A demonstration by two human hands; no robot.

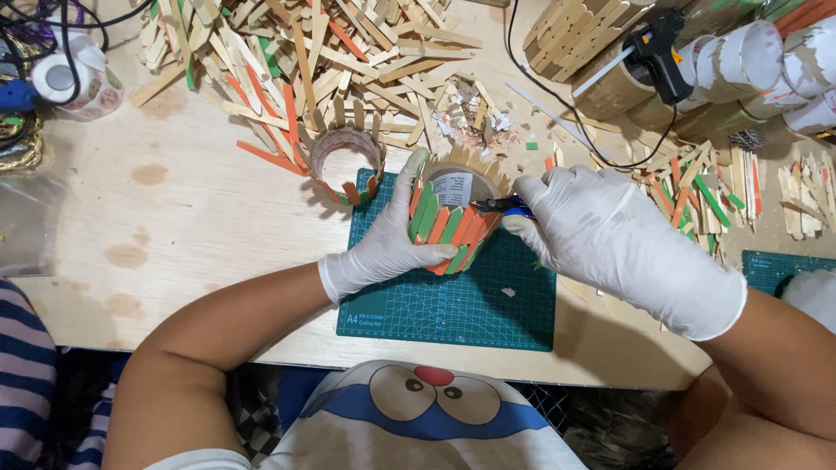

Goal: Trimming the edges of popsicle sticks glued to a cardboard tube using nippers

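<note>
A round cup (453, 218) clad in green and orange craft sticks stands on a green cutting mat (453, 305). My left hand (383, 244), in a white glove, wraps around the cup's left side and holds it. Gloved as well, my right hand (601, 235) grips a small cutting tool (498, 206) with blue handles, its black tip at the cup's right rim. A second, shorter ring (347, 164) with stick stubs sits just off the mat's far left corner.
A heap of plain and coloured craft sticks (305, 61) covers the far table. A black glue gun (657, 52) lies on paper cups (749, 61) at the far right. More sticks (697, 191) lie right of the mat. Tape rolls (65, 78) sit far left.
</note>
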